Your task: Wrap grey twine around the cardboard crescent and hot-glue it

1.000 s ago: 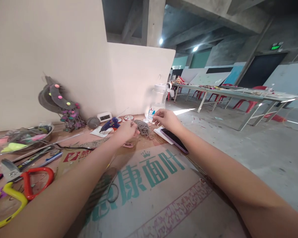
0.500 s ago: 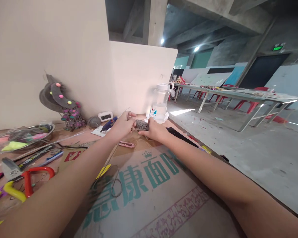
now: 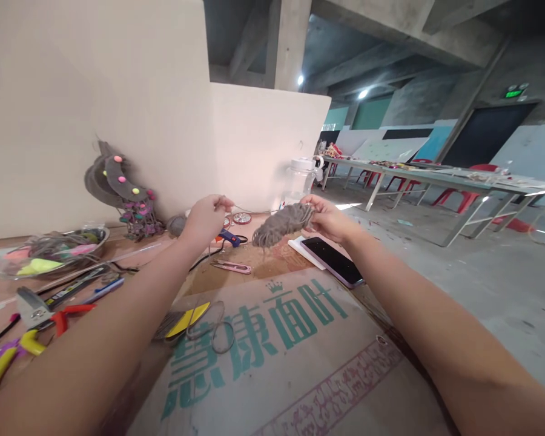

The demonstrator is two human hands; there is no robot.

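Note:
My right hand [image 3: 329,219] is closed on one end of a grey skein of twine [image 3: 279,224], held up off the table. My left hand [image 3: 206,218] is closed in a pinch on a thin strand that runs across to the skein. Both hands hover above the far part of the table, over a pink thread snip [image 3: 231,266] and a blue glue gun [image 3: 231,238]. A dark phone [image 3: 332,259] lies on white paper just below my right hand.
A printed cardboard sheet [image 3: 272,357] covers the near table. Pliers with red and yellow handles [image 3: 36,330], a bowl of cords [image 3: 49,251], a felt ornament [image 3: 118,188], a small clock and a clear bottle [image 3: 302,178] stand around. Long tables and red chairs [image 3: 436,181] lie beyond.
Both hands have lifted the skein off the table and moved apart, the left pulling a strand out to the left. The view has shifted slightly.

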